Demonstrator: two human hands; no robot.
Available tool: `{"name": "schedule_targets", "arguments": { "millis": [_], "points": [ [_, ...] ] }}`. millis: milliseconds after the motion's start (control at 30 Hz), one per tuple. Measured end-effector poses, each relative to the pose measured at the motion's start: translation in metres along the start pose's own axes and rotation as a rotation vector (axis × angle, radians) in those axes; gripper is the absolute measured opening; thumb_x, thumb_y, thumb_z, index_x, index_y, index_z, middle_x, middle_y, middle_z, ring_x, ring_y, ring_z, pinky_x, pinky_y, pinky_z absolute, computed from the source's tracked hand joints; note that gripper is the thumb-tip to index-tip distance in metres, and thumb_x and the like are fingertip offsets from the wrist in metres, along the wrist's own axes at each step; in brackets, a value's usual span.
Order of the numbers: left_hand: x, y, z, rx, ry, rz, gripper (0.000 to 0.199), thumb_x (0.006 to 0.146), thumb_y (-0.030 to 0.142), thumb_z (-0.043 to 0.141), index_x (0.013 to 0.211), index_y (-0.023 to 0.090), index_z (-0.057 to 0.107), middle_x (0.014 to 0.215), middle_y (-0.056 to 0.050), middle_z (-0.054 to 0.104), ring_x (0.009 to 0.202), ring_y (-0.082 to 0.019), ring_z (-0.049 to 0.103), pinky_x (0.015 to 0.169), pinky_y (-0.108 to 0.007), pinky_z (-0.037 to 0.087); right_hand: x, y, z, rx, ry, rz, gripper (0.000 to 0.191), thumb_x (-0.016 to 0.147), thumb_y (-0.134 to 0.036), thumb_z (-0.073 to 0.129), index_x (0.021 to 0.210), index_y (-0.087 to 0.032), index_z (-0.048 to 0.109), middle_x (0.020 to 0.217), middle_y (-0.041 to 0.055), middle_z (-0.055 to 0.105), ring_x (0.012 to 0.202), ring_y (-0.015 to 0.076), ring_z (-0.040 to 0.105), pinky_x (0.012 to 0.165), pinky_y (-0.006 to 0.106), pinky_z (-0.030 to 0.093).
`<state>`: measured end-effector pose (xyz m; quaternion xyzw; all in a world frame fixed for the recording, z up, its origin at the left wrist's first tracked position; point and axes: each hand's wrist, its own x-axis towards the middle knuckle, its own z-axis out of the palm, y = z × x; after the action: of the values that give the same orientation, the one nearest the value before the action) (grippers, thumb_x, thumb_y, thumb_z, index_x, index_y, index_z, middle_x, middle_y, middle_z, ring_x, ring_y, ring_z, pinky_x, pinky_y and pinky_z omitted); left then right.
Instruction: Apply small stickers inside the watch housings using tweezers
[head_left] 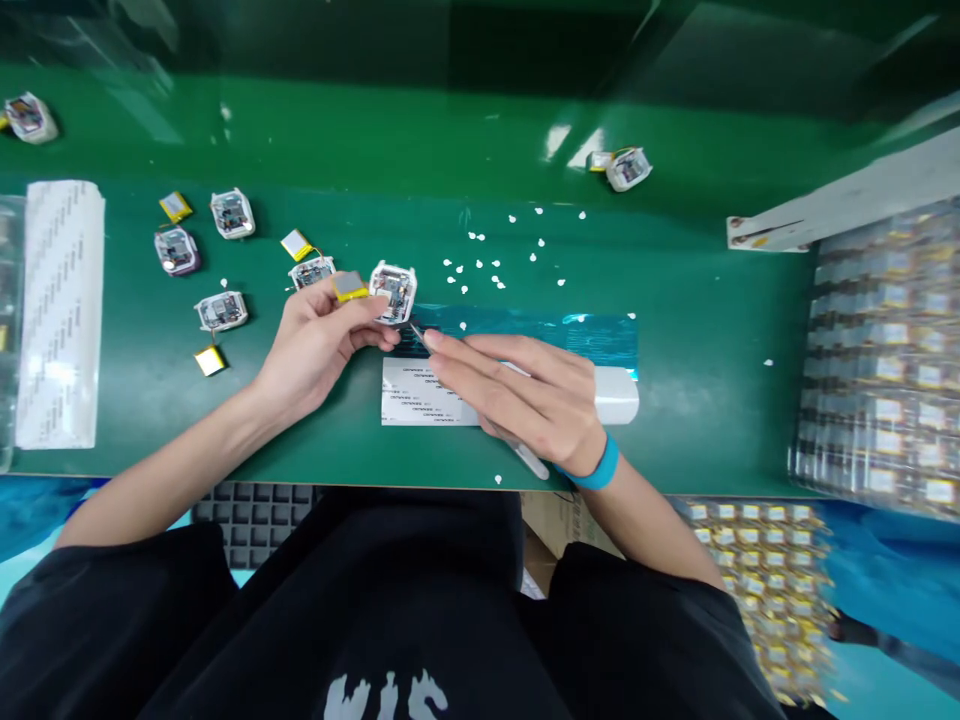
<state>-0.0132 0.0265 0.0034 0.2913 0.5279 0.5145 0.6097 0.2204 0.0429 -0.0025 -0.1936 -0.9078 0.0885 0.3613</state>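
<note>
Glossy green surface. Left hand, center-left, pinching the casing; right hand, center, fingers together, pinching tweezers. Printed white strip below. Casing mid-frame: white, rounded, circuitry bare; looks mid-step from here. Upper-left casings also open, likely pending. Tweezers slim, tip near casing, contact unclear. Battery flat, yellow-edged, outside casing. White dots scattered, seemingly unused.

Left hand: thumb on top, forms a pinch above curled fingers; left forearm, bare, slants inward from the lower left. Right hand: back upward, holds its fingers extended and gathered, tips toward the left hand; right forearm, bare, slants inward from the lower right.
</note>
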Motion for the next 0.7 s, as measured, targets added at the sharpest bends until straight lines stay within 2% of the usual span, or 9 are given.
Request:
{"name": "schedule_targets", "arguments": {
  "millis": [133,367,467,600,700],
  "points": [
    [-0.003,-0.001,0.002,-0.011,0.040,0.027,0.026,0.078,0.015,0.075,0.067,0.019,0.052,0.064,0.002,0.063,0.059,-0.014,0.071,0.066,-0.027,0.063,0.001,0.002,0.004,-0.063,-0.025,-0.055,0.033,0.101,-0.019,0.064,0.127,-0.036,0.074,0.136,-0.0035,0.073,0.108,0.0184,0.078,0.078,0.033,0.069],
    [-0.008,-0.004,0.004,0.032,0.072,0.079,0.035,0.073,0.020,0.084,0.066,0.019,0.049,0.065,0.003,0.065,0.061,-0.016,0.074,0.067,-0.032,0.067,0.003,-0.001,0.011,-0.136,0.030,-0.130,0.032,0.098,-0.014,0.067,0.124,-0.030,0.075,0.132,0.0005,0.076,0.102,0.0184,0.078,0.075,0.031,0.066],
    [-0.008,-0.004,0.006,0.036,0.078,0.089,0.041,0.069,0.025,0.089,0.064,0.019,0.049,0.061,0.005,0.063,0.058,-0.016,0.073,0.063,-0.030,0.067,0.003,-0.002,0.012,-0.205,0.004,-0.179,0.030,0.100,-0.014,0.063,0.127,-0.023,0.073,0.132,0.0042,0.077,0.104,0.0172,0.077,0.078,0.030,0.065],
    [-0.007,-0.005,0.006,-0.006,0.093,0.107,0.042,0.063,0.025,0.093,0.059,0.019,0.052,0.057,0.004,0.064,0.048,-0.013,0.066,0.052,-0.027,0.064,0.004,-0.002,0.011,-0.283,-0.012,-0.231,0.024,0.101,-0.014,0.061,0.120,-0.019,0.075,0.127,0.0044,0.079,0.102,0.0150,0.076,0.080,0.028,0.064],
    [-0.007,-0.006,0.005,0.004,0.081,0.135,0.040,0.065,0.024,0.094,0.059,0.018,0.054,0.055,0.006,0.059,0.047,-0.010,0.062,0.053,-0.025,0.065,0.005,-0.002,0.012,-0.280,-0.006,-0.239,0.022,0.100,-0.013,0.063,0.118,-0.017,0.076,0.125,0.0058,0.080,0.101,0.0153,0.076,0.078,0.028,0.064]
  ]
}}
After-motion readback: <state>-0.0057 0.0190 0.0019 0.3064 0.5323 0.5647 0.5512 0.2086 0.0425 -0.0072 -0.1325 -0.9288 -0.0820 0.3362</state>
